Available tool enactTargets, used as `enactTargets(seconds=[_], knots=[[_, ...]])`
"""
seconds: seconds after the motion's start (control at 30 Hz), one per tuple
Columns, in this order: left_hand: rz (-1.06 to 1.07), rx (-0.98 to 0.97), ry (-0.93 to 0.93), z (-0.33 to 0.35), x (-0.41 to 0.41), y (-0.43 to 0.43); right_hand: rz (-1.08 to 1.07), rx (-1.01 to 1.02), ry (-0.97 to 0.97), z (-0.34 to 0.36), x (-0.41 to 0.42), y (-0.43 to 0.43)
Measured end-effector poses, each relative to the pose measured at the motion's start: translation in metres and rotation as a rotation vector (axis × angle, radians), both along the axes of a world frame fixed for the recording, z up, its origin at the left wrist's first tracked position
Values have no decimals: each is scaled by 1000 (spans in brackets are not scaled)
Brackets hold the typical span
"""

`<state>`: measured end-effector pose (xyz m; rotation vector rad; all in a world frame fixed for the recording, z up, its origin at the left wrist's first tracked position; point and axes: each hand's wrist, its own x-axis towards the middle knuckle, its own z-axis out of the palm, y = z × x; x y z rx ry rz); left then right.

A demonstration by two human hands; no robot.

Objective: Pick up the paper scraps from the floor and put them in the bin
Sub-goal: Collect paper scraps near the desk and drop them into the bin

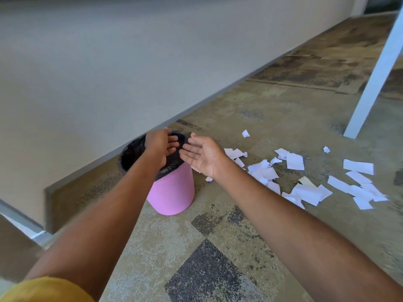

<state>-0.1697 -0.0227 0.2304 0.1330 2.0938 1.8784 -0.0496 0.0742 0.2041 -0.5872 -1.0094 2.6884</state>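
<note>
Left hand [160, 143] hung over the pink bin [174, 192], fingers loose, holding nothing | right hand [204, 155] was beside the bin's rim, palm spread, empty | paper scraps [294, 161] lay on carpet [218, 236] right of the bin

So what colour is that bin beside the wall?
The bin is pink, with a black liner over its rim; the head view shows it best.

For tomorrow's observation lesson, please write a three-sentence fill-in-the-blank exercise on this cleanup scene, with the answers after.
1. The bin, lined in black, is ____ outside.
2. The left hand is over the bin; the right hand, palm up, holds ____.
3. The paper scraps lie on the carpeted ____, to the right of the bin.
Answers: pink; nothing; floor.
</note>
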Motion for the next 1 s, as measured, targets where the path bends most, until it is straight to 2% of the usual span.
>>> enactTargets(seconds=[0.13, 0.27, 0.5, 0.57, 0.63, 0.8, 1.0], knots=[[-146, -19, 45, -10, 21, 43, -98, -9, -62, -34, 34, 38], [-324, -89, 76, -31, 50, 90, -180, 24, -210, -77, 78, 83], [-629, -273, 58, -93, 89, 154, -322, 267, -490, -139, 158, 156], [-692, -321, 72, -113, 96, 166, -327, 400, -611, -156, 171, 170], [-737, -382, 119, -134, 101, 177, -294, 617, -730, -176, 180, 178], [-836, -540, 298, -189, 109, 191, 16, 1240, -881, -209, 200, 181], [-981, -669, 423, -233, 118, 195, 263, 1587, -915, -246, 208, 179]])
